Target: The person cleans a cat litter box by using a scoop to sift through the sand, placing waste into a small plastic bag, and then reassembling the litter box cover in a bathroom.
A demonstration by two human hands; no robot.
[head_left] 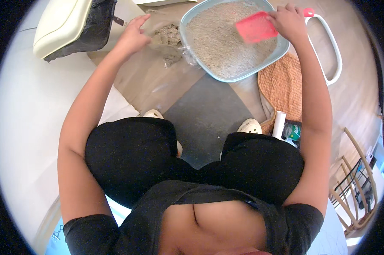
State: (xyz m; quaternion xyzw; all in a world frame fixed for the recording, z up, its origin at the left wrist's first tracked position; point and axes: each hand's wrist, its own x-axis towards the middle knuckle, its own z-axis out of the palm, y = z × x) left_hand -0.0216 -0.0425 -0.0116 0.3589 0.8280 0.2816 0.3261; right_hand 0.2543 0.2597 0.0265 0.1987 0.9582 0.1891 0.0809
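My right hand (290,22) is closed round the handle of a pink-red litter scoop (255,29). The scoop's blade is above the right part of a pale blue litter box (221,77), over grey-beige cat litter (217,44). To the left of the box, my left hand (135,37) has its fingers apart and holds nothing. Close by it, a clear plastic bag (170,54) with greyish clumps of litter in it lies against the box's left side. Whether the blade carries anything is hard to make out.
At the upper left stands a cream bin (62,27) with a black liner. A white looped frame (337,53) is right of the litter box. An orange woven mat (281,78), a green-labelled container (292,130) and a wooden chair (366,170) are at the right.
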